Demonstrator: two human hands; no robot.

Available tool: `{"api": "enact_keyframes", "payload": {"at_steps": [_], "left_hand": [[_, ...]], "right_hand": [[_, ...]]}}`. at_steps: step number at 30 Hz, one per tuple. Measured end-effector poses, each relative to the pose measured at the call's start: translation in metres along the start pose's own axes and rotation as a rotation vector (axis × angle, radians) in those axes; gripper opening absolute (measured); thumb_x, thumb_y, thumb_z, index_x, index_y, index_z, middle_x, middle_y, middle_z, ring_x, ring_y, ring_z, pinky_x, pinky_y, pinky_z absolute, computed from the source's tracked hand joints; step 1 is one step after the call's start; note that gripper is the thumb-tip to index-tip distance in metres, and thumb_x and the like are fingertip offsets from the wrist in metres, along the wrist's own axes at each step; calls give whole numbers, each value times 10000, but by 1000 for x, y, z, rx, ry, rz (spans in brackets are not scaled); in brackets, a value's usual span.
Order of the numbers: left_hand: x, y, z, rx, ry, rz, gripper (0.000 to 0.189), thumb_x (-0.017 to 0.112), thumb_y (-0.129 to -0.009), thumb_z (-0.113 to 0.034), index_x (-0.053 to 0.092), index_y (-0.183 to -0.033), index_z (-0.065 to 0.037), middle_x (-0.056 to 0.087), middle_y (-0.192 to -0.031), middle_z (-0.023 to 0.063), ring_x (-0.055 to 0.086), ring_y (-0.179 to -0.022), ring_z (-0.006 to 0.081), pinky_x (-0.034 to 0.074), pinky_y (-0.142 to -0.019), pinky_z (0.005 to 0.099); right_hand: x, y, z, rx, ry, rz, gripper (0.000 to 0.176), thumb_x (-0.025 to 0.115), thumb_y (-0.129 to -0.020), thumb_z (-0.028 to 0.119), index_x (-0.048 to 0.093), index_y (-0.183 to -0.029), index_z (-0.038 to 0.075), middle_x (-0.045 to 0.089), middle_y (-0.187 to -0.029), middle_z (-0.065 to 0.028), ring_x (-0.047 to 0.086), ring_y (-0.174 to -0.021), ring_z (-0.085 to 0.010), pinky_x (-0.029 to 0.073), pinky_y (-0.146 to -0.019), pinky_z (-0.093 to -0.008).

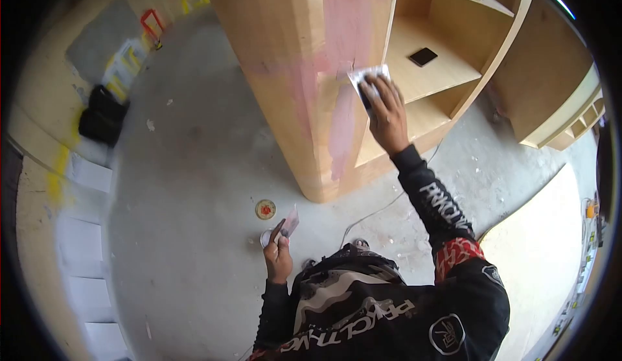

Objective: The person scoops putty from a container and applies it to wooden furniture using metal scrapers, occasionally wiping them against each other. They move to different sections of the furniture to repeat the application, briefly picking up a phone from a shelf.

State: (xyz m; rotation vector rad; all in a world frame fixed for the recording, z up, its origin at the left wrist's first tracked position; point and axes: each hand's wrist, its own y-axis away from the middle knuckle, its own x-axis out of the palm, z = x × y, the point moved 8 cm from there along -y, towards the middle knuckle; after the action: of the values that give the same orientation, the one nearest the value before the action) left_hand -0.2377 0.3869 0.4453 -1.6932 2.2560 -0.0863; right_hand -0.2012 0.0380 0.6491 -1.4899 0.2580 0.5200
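My right hand (387, 111) is closed on a flat scraper (358, 79), its blade against the side of a tall wooden cabinet (285, 30). Pink filler (346, 11) is smeared in a vertical band and a cross patch on that side. Low near my body, my left hand (278, 257) grips a small pinkish plate (291, 221), tilted on edge. A white-rimmed round container (266, 236) shows beside the fingers of my left hand, partly hidden; whether that hand also holds it is unclear.
A black phone-like object (424, 57) lies on a cabinet shelf. A round lid (265, 209) is on the grey floor (188, 166). A cable (382, 210) runs from the cabinet toward my feet. At right are a pale panel (544, 251) and another wooden unit (544, 69).
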Motion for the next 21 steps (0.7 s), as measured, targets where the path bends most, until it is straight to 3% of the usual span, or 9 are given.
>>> {"api": "enact_keyframes", "payload": {"at_steps": [4, 7, 11, 12, 15, 16, 19, 21], "left_hand": [[14, -6, 3, -61, 32, 24, 391, 453, -1034, -292, 580, -1186, 45, 576, -928, -5, 482, -811, 82, 414, -753, 235], [26, -14, -3, -37, 194, -46, 365, 455, -1033, -285, 583, -1155, 34, 576, -914, -6, 481, -804, 72, 412, -740, 232], [26, -14, 10, -165, 378, -105, 332, 450, -1032, -246, 563, -1173, 33, 587, -978, 14, 497, -833, 73, 434, -741, 254], [21, -14, 16, -153, 373, -152, 299, 452, -1022, -203, 569, -1174, 26, 611, -1025, 55, 560, -858, 141, 458, -753, 298], [10, -15, -22, 249, -471, -275, 223, 416, -1035, -149, 561, -960, 3, 548, -880, 44, 523, -794, 168, 426, -714, 340], [11, -19, -33, 292, -513, -262, 182, 424, -1029, -134, 562, -1031, -15, 580, -930, 76, 565, -849, 234, 451, -764, 363], [30, -31, 13, -328, 979, -324, 156, 459, -1012, -132, 549, -1108, -50, 600, -981, 67, 586, -888, 224, 472, -817, 350], [42, -35, 12, -449, 1246, -235, 226, 511, -981, -149, 531, -1196, -82, 618, -1124, 67, 616, -1015, 208, 495, -897, 375]], "right_hand": [[16, -29, 2, -122, 80, 78, 545, 577, -801, -13, 558, -1320, 151, 512, -1381, -95, 438, -1310, -336, 325, -1095, -485], [43, -4, 1, -69, 36, 86, 558, 575, -800, -7, 555, -1331, 165, 511, -1386, -92, 436, -1308, -351, 328, -1095, -495], [95, 64, -7, 28, 11, 177, 522, 582, -826, 11, 562, -1325, 163, 502, -1388, -99, 431, -1300, -385, 345, -1085, -514], [104, 78, -8, 38, 5, 179, 515, 582, -830, 12, 564, -1323, 161, 503, -1386, -102, 430, -1299, -389, 346, -1084, -516], [130, 122, -14, 80, -60, 207, 483, 560, -860, 19, 561, -1324, 154, 498, -1390, -116, 411, -1315, -402, 332, -1098, -528], [136, 133, -16, 75, -58, 236, 477, 552, -868, 25, 558, -1327, 152, 494, -1394, -118, 407, -1318, -404, 330, -1101, -528], [146, 167, -21, 65, -49, 371, 491, 525, -869, 9, 544, -1340, 146, 470, -1415, -122, 381, -1335, -410, 318, -1114, -514], [136, 176, -11, 55, -77, 439, 530, 527, -822, -56, 558, -1322, 116, 529, -1361, -145, 464, -1278, -401, 389, -1072, -468]]}}
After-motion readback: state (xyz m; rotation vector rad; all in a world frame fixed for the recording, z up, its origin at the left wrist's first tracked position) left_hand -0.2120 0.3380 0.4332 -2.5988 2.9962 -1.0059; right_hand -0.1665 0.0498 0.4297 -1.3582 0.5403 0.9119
